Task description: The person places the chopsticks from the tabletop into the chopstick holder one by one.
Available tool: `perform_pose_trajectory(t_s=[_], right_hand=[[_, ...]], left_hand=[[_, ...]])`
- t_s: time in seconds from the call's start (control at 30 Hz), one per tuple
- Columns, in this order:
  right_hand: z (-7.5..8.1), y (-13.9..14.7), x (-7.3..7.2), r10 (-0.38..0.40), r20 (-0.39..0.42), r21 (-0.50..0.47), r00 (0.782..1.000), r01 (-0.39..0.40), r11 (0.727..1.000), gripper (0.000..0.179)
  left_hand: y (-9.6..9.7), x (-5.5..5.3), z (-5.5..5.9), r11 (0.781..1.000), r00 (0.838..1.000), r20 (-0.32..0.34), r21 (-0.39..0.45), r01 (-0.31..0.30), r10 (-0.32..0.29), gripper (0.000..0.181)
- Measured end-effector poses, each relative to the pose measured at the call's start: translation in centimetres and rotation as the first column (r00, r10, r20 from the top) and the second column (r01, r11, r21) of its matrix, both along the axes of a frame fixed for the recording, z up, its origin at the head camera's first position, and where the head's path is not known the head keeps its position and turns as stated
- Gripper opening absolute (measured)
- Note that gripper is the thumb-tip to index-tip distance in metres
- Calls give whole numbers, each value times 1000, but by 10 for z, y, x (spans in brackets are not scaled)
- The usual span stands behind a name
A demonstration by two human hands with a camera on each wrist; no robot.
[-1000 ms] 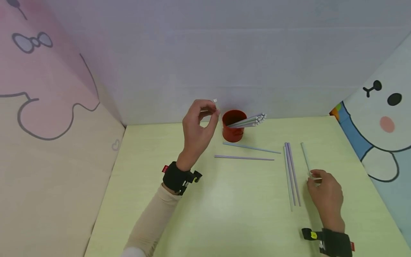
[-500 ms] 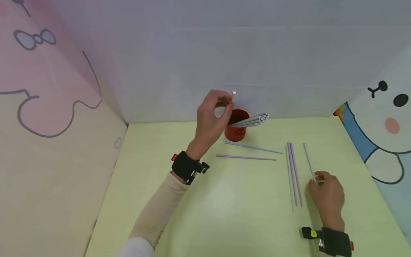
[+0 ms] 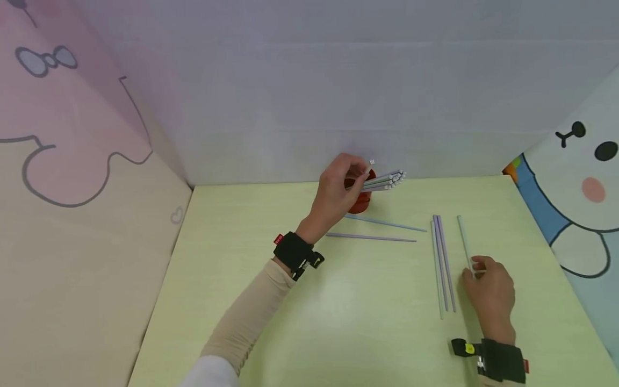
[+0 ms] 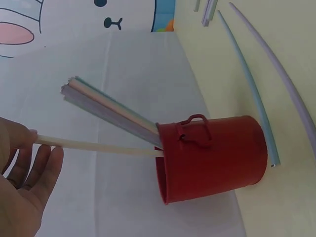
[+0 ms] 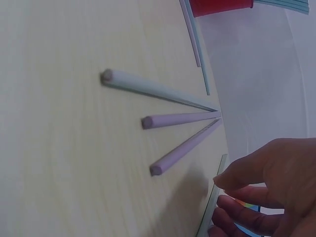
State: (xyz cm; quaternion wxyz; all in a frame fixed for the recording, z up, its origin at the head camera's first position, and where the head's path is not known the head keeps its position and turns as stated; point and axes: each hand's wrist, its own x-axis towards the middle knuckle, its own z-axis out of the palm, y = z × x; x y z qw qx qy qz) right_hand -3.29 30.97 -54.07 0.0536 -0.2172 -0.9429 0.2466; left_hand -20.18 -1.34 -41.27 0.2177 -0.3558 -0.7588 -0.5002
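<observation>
My left hand (image 3: 335,188) pinches a cream chopstick (image 4: 98,146) by its upper end. In the left wrist view the far end of that chopstick passes inside the mouth of a red mug (image 4: 217,158), where the rim hides its tip. A bundle of pastel chopsticks (image 3: 384,181) leans out of the mug to the right. On the right of the table, my right hand (image 3: 490,293) holds the near end of a pale green chopstick (image 3: 464,236) between thumb and fingers, the stick lying low along the tabletop.
Two purple chopsticks (image 3: 444,258) and a pale green one (image 3: 437,274) lie lengthwise left of my right hand. A blue chopstick (image 3: 387,222) and a purple one (image 3: 372,237) lie crosswise before the mug. A pale wall (image 3: 271,107) rises behind the table (image 3: 348,322).
My left hand has moved right and then down to the mug, bringing the cream chopstick's lower end into its mouth. My right hand stays almost still on the green chopstick.
</observation>
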Motion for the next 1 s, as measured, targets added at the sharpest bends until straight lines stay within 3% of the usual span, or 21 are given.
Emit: perform_pose_trajectory(t_s=[0.17,0.37,0.63,0.8,1.0], right_hand=[[-2,-2,-3,3,7,1,1000,-3,1000,38],[-3,-3,-4,9,17,-2,1000,-9,1000,38],[-3,-4,-7,16,19,20,1000,-17,1000,37],[0,-6,-9,19,17,33,1000,-19,999,33],[1,-5,-12,-8,39,55,999,6,998,28]], left_hand=[[-1,2,-10,999,999,31,-27,-17,18,22],[-1,5,-14,996,998,35,-73,-50,52,23],[-6,9,-21,997,996,61,-47,-66,69,18],[-13,22,-28,995,993,63,-14,-99,100,19],[-22,49,-29,993,990,101,53,-107,102,20]])
